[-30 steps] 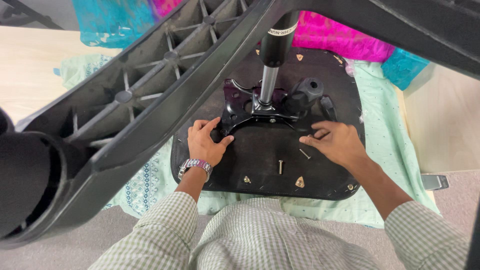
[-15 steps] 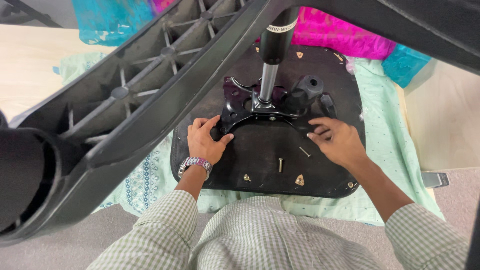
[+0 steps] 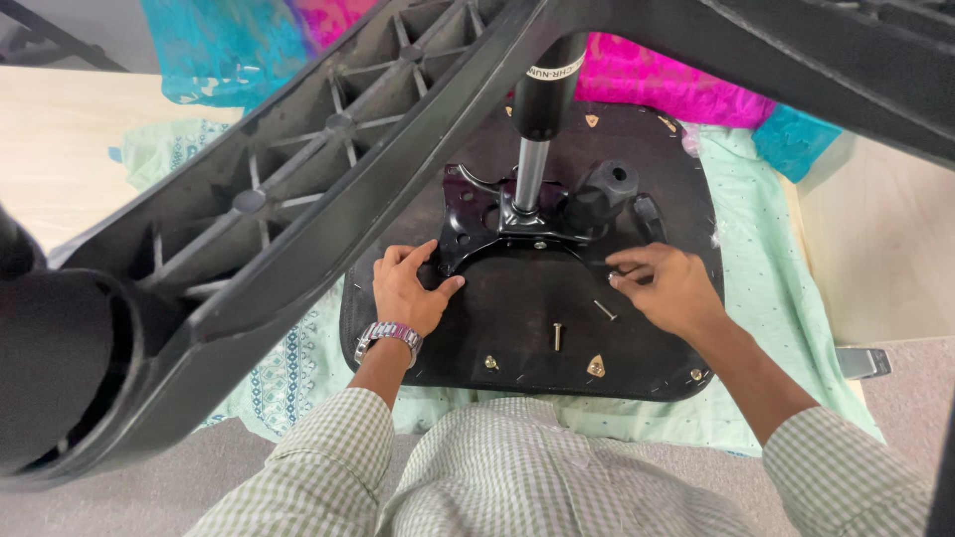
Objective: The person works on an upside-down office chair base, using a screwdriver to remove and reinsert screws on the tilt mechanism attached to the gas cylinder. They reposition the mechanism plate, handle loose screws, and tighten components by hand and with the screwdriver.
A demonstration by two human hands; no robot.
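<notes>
A black chair seat [image 3: 517, 328] lies upside down on a pale green cloth. A black metal mechanism plate [image 3: 517, 224] with a gas cylinder [image 3: 542, 109] stands on it. My left hand [image 3: 408, 288], with a wristwatch, rests on the plate's left corner, fingers pressing it. My right hand [image 3: 671, 288] is at the plate's right corner, fingertips pinched together on something small that I cannot make out. Two loose screws [image 3: 557, 336] lie on the seat between my hands.
A black ribbed chair-base leg [image 3: 298, 199] crosses the view from lower left to upper right, close to the camera. A black knob [image 3: 602, 189] sits right of the cylinder. Pink and turquoise cloth [image 3: 657, 80] lies beyond the seat. Light wooden floor and grey carpet surround the cloth.
My right hand has shifted slightly left and up toward the plate's right corner, its fingers pinching. My left hand has stayed on the left corner.
</notes>
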